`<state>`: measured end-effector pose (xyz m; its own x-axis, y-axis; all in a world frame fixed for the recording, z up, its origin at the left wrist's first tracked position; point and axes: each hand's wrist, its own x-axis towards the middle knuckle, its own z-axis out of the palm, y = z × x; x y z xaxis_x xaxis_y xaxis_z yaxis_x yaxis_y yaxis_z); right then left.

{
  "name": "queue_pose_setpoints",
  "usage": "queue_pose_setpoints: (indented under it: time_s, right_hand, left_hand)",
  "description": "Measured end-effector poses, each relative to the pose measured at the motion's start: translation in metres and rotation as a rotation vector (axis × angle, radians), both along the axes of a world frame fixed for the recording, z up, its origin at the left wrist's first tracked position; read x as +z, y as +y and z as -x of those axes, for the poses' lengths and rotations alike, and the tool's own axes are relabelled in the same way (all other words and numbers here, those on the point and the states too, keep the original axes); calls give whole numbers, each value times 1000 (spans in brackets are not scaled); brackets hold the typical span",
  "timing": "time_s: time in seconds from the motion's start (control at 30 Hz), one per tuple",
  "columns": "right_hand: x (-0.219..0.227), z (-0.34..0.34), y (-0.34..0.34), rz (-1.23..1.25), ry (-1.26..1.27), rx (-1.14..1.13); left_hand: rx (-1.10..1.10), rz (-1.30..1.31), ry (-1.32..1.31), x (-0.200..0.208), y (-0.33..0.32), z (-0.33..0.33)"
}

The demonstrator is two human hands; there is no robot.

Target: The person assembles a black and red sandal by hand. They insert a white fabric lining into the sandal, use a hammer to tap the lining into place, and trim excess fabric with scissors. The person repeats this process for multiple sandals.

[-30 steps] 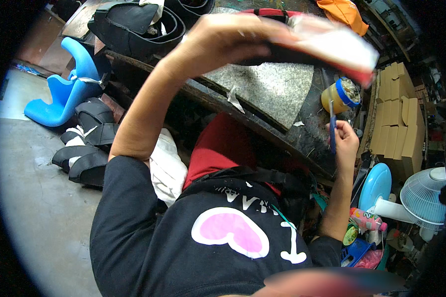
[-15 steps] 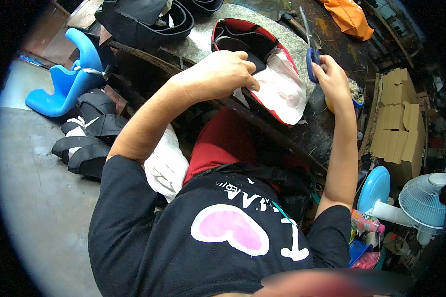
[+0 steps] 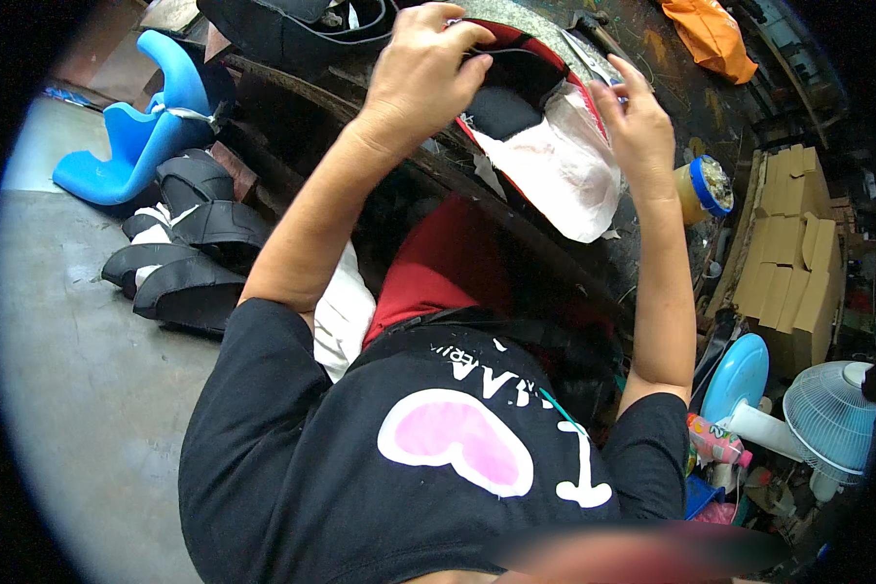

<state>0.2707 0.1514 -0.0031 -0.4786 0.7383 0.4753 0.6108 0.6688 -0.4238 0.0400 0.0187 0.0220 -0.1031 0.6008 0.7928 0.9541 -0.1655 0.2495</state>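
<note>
A curved black piece with a red edge and a white lining (image 3: 565,180) lies at the table's edge in front of me. My left hand (image 3: 426,73) is at its far left rim, fingers bent over the red edge and closed on it. My right hand (image 3: 638,127) is at the right rim, thumb beside the red edge and fingers loosely bent and apart; it is slightly blurred. Just beyond it lie scissors (image 3: 588,53), partly hidden by the fingers, on the table.
A hammer (image 3: 599,34) and an orange bag (image 3: 708,39) lie farther back. A blue-rimmed jar (image 3: 708,187) stands right of my right hand. Black moulded pieces (image 3: 204,229) and a blue foam shape (image 3: 151,127) are at left. Cardboard boxes (image 3: 784,263) and a fan (image 3: 832,414) are at right.
My right hand has let go of the scissors and moved to the right rim. My left hand has moved away from the white lining to the far left rim.
</note>
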Motion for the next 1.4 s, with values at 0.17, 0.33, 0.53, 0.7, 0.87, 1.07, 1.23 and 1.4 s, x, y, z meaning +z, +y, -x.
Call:
queue_pose_setpoints:
  time_s: [0.17,0.33,0.53,0.7,0.87,1.07,1.23,1.4]
  right_hand:
    - [-14,5,-17,113,96,23]
    - [-36,-26,-5,206,208,-36]
    - [-60,-28,-10,120,202,-42]
    - [-59,-28,-3,106,246,-37]
    - [-64,-28,10,197,266,39]
    - [-56,-15,-15,199,-66,9]
    - [-34,-15,-38,-68,-17,-72]
    - [-34,-18,-38,-503,-143,260]
  left_hand:
    - [-400,356,1,-41,11,-3]
    - [-409,395,-100,-73,16,15]
    - [-431,336,-238,-99,15,14]
    - [-433,305,26,-88,12,5]
    - [-390,330,204,-38,16,-3]
    - [-405,556,326,-6,87,-31]
    - [-551,724,179,-38,120,-36]
    - [-443,682,194,-53,132,-37]
